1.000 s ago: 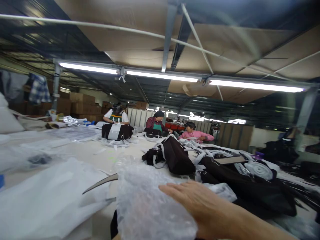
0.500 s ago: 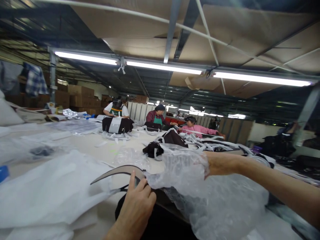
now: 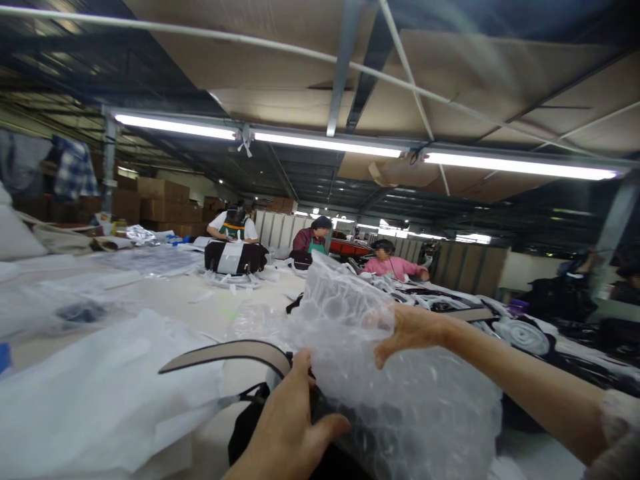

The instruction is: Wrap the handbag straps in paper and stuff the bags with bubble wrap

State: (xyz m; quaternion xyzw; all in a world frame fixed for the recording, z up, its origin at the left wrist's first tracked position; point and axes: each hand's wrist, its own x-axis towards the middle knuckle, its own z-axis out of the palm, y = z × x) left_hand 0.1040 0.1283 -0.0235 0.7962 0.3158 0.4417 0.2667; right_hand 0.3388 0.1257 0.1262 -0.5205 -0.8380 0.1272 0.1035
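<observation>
My left hand (image 3: 295,417) rests on a black bag (image 3: 245,427), thumb and fingers apart, beside the base of a beige strap with dark edging (image 3: 225,351). The strap arches out to the left over the table. My right hand (image 3: 407,333) has hold of a clear bubble wrap sheet (image 3: 415,413), its fingers showing faintly through the plastic and its thumb sticking out below. The wrap stands raised in front of the right hand and drapes over the right side of the bag, hiding much of it.
Thin white sheeting (image 3: 110,393) covers the left of the table (image 3: 200,293). A black bag with a grey band (image 3: 235,257) stands farther back. White-trimmed dark pieces (image 3: 450,300) pile up at the right. Several people (image 3: 310,240) work across the table.
My right hand has moved left and toward me, and the bubble wrap now rises higher, covering the dark pieces behind it. My left thumb has spread out, and the strap has shifted slightly left.
</observation>
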